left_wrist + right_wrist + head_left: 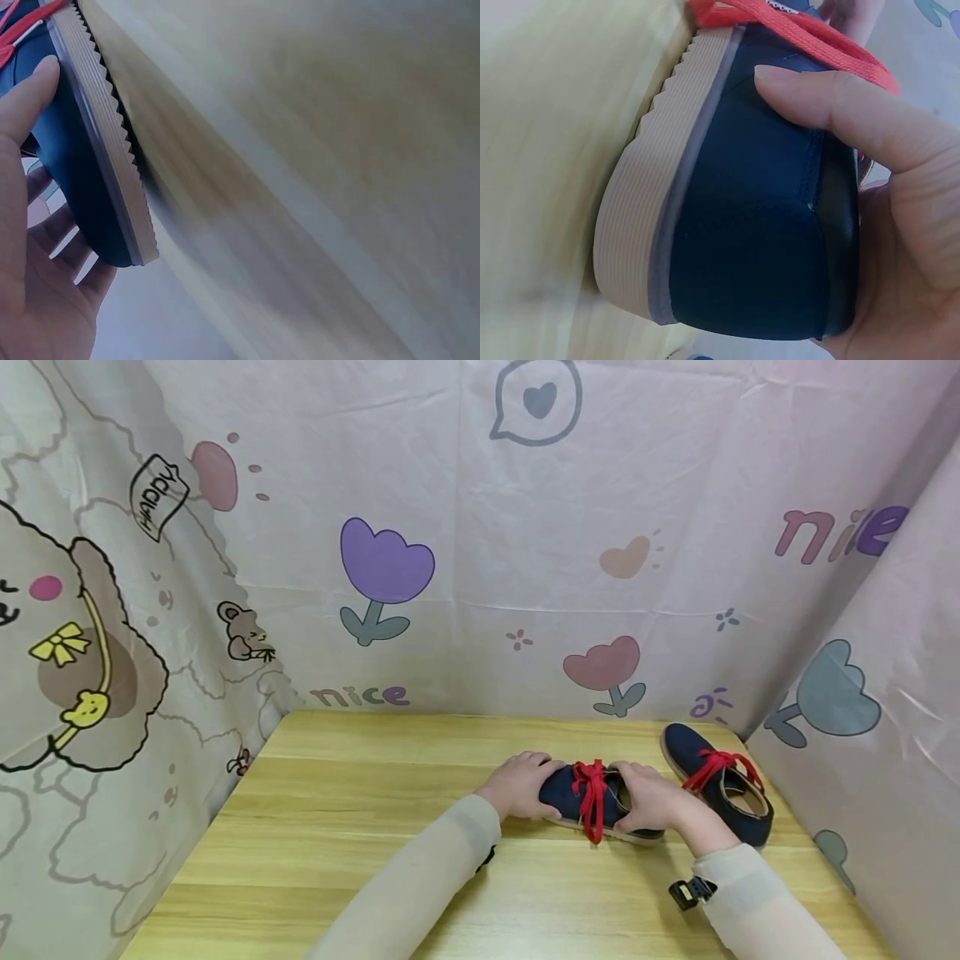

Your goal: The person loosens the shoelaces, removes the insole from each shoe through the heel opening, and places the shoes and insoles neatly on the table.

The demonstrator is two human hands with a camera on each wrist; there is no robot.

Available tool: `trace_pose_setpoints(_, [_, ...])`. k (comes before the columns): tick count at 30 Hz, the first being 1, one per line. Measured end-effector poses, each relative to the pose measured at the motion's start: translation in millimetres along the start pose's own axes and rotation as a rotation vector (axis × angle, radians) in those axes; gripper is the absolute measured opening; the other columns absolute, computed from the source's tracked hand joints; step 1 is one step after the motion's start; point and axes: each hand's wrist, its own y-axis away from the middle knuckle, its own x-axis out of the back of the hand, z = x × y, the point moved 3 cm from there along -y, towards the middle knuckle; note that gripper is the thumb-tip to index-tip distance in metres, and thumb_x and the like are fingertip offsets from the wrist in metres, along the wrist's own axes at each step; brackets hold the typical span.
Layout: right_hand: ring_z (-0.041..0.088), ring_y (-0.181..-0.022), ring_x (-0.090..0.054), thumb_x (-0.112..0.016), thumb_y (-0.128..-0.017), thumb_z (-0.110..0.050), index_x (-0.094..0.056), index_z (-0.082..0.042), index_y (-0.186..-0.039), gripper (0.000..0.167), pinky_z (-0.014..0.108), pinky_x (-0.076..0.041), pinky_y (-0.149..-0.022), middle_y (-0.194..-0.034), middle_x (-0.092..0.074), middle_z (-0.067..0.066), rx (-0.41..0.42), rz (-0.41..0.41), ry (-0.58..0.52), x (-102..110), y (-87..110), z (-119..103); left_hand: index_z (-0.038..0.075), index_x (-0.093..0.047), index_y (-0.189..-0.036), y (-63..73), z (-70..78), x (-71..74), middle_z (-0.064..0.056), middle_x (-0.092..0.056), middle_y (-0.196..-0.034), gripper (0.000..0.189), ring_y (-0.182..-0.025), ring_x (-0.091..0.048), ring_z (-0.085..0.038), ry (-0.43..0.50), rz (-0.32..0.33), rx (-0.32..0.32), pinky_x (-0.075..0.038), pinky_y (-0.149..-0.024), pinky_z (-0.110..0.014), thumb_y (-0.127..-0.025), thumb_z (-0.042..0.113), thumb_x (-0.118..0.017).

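I've got the curtain (465, 485) filling the view beyond both hands, and the table (360, 777) spreading out beneath them, most of it off to the left hand's outer side. On to the far shoe (718, 806): it sits beyond the right hand and to its outer side, slanted, toe pointing away, heel close by that wrist. The right hand is clearly the nearer one to it.

Now the near shoe (572, 793), and here's the relation I'm watching: it lies right between the two hands, long axis running across from one to the other, toe towards the left, heel towards the right. Left hand (521, 787) grips the toe end, thumb on the near side, fingers round the far side. Right hand (651, 797) grips the heel end by the opening, thumb pressed along the near side. So each hand owns an end. The sole (649, 210) faces down to the table; touching or just above, I can't tell. Smallest of all, the red lace (594, 802), tied in the gap between the hands, a loop hanging down the near side.
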Motion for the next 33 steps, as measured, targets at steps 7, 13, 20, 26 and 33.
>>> trace_pose_setpoints(7, [0.041, -0.121, -0.053, -0.095, -0.062, -0.032, -0.046, 0.001, -0.142, 0.099, 0.056, -0.047, -0.098, -0.133, -0.057, 0.018, 0.011, 0.004, -0.006, -4, -2.8, -5, 0.032, -0.035, -0.156, 10.9, -4.9, 2.8, 0.001, -0.043, -0.151, 0.09, -0.137, -0.041, -0.02, -0.015, -0.009, -0.037, -0.034, -0.115, -0.038, -0.081, 0.069, -0.069])
trace_pose_setpoints(13, [0.039, -0.119, -0.054, -0.095, -0.062, -0.031, -0.048, 0.001, -0.14, 0.097, 0.055, -0.048, -0.098, -0.13, -0.058, 0.017, 0.039, 0.008, -0.007, -9, -7.6, -14, 0.029, -0.034, -0.156, 24.5, -12.4, 5.9, -0.001, -0.044, -0.15, 0.091, -0.136, -0.042, -0.022, -0.033, -0.02, -0.047, -0.036, -0.113, -0.04, -0.082, 0.069, -0.068])
trace_pose_setpoints(20, [0.037, -0.122, -0.053, -0.095, -0.063, -0.032, -0.048, 0.0, -0.141, 0.097, 0.052, -0.048, -0.099, -0.133, -0.057, 0.016, 0.063, 0.001, -0.003, -9, -13.2, -27, 0.027, -0.036, -0.156, 38.4, -23.6, 9.4, -0.003, -0.045, -0.15, 0.091, -0.135, -0.044, -0.024, -0.021, -0.014, -0.061, -0.037, -0.112, -0.042, -0.082, 0.069, -0.068])
trace_pose_setpoints(26, [0.035, -0.121, -0.054, -0.093, -0.064, -0.031, -0.047, 0.0, -0.142, 0.095, 0.051, -0.049, -0.098, -0.133, -0.057, 0.015, 0.089, 0.001, 0.004, -10, -16.9, -41, 0.025, -0.037, -0.155, 49.2, -35.9, 8.4, -0.003, -0.046, -0.148, 0.092, -0.134, -0.045, -0.024, -0.014, -0.008, -0.061, -0.038, -0.112, -0.043, -0.081, 0.069, -0.068])
trace_pose_setpoints(33, [0.032, -0.119, -0.055, -0.092, -0.065, -0.032, -0.049, -0.002, -0.141, 0.093, 0.049, -0.049, -0.097, -0.13, -0.059, 0.014, 0.135, 0.014, 0.014, -14, -23.2, -55, 0.024, -0.038, -0.155, 64.4, -47.2, 11.1, -0.004, -0.046, -0.148, 0.09, -0.134, -0.044, -0.024, 0.002, -0.012, -0.05, -0.038, -0.112, -0.042, -0.083, 0.068, -0.068])
